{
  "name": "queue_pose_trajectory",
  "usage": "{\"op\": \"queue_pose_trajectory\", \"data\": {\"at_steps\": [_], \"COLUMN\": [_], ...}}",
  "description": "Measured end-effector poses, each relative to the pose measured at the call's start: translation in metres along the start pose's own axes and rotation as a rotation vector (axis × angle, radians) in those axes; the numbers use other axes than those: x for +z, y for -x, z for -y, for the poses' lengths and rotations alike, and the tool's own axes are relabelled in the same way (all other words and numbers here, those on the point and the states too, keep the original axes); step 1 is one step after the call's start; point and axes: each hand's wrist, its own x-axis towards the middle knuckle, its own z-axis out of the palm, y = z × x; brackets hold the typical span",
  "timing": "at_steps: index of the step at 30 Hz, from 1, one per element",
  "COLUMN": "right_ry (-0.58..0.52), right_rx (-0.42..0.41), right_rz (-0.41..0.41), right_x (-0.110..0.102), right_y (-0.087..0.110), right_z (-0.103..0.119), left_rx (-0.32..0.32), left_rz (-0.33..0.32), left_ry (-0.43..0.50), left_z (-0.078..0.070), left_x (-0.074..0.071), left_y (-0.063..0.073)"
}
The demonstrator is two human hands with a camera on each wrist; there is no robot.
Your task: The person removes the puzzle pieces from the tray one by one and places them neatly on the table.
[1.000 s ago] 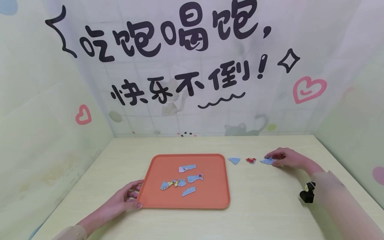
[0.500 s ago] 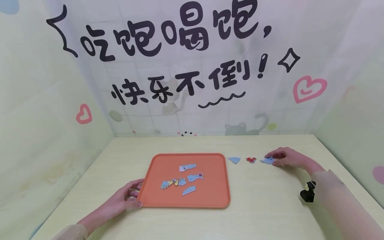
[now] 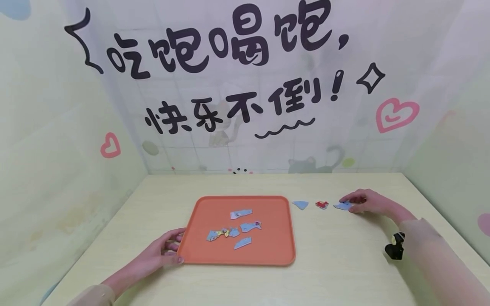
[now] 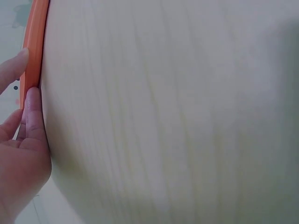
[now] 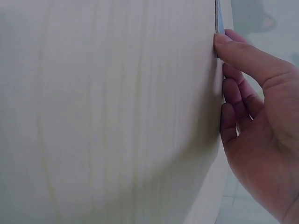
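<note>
At its left side, the orange tray (image 3: pixel 268 253) is held by my left hand (image 3: pixel 162 250), thumb at the near corner and fingers along the edge. The left wrist view shows the same thumb (image 4: pixel 16 67) against the rim. Over to the right, my right hand (image 3: pixel 367 201) pinches a light blue puzzle piece (image 3: pixel 342 206) between thumb and forefinger, its right end hidden under the fingertips. In the right wrist view only a thin edge of that piece shows above the thumb (image 5: pixel 233 49). Left of it lie a red puzzle piece (image 3: pixel 322 205) and a blue triangular one (image 3: pixel 300 205).
Several puzzle pieces lie on the tray, among them a blue-and-yellow joined strip (image 3: pixel 223 233), a blue piece (image 3: pixel 243 242) and another blue piece (image 3: pixel 241 213). A small black object (image 3: pixel 394 248) sits by the right forearm. Printed walls enclose the pale wooden table (image 3: pixel 337 272).
</note>
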Motion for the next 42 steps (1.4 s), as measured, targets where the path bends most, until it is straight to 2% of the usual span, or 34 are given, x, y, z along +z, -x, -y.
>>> {"op": "queue_pose_trajectory", "data": {"at_steps": [4,10,25,36,42], "right_ry": [-0.001,0.001,-0.007,0.04,0.074], "right_rx": [0.009,-0.022,-0.005,-0.04,-0.044], "right_rz": [-0.005,0.001,0.016,0.019,-0.01], "right_x": [0.001,0.001,0.0,0.0,-0.003], "right_y": [0.0,0.0,0.0,-0.003,-0.008], "right_z": [-0.002,-0.001,-0.002,0.001,0.01], "left_rx": [0.006,0.007,0.01,0.0,0.006], "left_rz": [0.002,0.007,0.006,0.005,0.004], "left_ry": [-0.006,-0.01,-0.008,-0.011,-0.018], "left_z": [0.001,0.001,0.0,0.0,0.002], "left_x": [0.0,0.0,0.0,-0.001,-0.001], "left_y": [-0.002,-0.001,-0.002,-0.001,-0.002]}}
